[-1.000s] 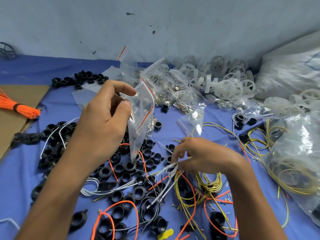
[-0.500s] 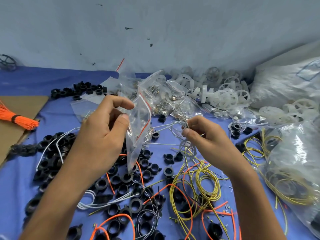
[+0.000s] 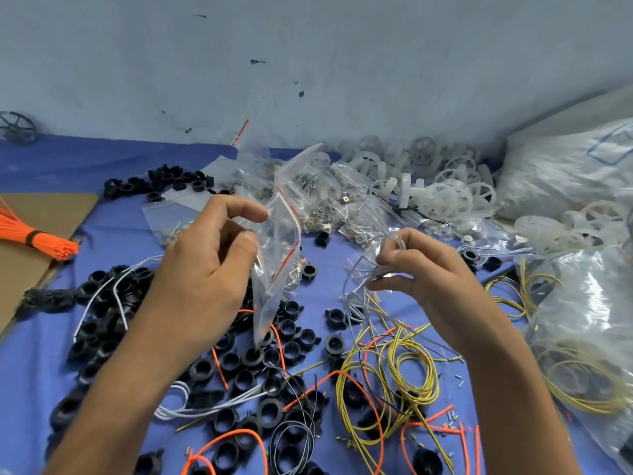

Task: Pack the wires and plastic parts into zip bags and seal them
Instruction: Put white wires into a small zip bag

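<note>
Left hand is holding a clear zip bag up off the blue cloth. Its grip is pinching the bag's upper edge between thumb and forefinger, and the red-striped mouth is facing up. The bag is hanging tilted, its bottom corner dangling just over the black plastic rings scattered across the middle of the cloth; can't tell what's inside it. Right hand is sitting just right of the bag at about the same height, not touching it. Its grip is pinching a small coil of white wire between thumb and fingertips, and the coil's loose ends are trailing down. Below that hand, loops of yellow wire are lying tangled with orange wire and a thin black strand, with more white wire lying across the rings at lower left. Behind the hands, a heap of filled zip bags is sitting near the wall, with white plastic wheels piled to its right and a big white sack beyond those. At the right edge, a large clear bag is holding more yellow wire. Far left, a tied bundle of orange strands is resting on a cardboard sheet.
</note>
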Action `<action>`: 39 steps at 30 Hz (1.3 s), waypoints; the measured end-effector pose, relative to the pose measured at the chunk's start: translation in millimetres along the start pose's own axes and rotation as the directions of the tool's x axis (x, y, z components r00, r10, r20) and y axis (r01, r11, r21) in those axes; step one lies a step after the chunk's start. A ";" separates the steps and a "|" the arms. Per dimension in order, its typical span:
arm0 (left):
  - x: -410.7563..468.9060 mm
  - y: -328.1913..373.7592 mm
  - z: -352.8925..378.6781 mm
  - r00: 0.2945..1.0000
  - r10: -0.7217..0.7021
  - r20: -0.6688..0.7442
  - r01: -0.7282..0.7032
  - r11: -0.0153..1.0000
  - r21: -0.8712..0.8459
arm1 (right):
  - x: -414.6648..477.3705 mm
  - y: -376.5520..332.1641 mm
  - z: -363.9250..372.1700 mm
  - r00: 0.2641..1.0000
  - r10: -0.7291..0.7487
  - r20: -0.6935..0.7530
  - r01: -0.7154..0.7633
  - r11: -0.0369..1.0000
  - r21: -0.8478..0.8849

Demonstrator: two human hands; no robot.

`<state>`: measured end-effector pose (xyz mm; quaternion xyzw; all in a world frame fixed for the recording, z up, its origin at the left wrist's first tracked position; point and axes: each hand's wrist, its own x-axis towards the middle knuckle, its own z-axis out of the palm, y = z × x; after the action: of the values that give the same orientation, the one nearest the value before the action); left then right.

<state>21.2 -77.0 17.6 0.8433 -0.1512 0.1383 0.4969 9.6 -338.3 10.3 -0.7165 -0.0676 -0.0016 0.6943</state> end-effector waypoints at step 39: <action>-4.6 8.1 15.4 0.964 -0.190 0.186 0.177 0.981 0.084 | -9.1 -22.3 25.1 0.975 -0.176 -0.134 0.190 0.976 0.102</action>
<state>15.1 -93.7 15.1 0.8792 -0.1155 0.0141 0.4621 -3.9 -313.6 30.7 -0.6648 -0.0903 -0.1064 0.7338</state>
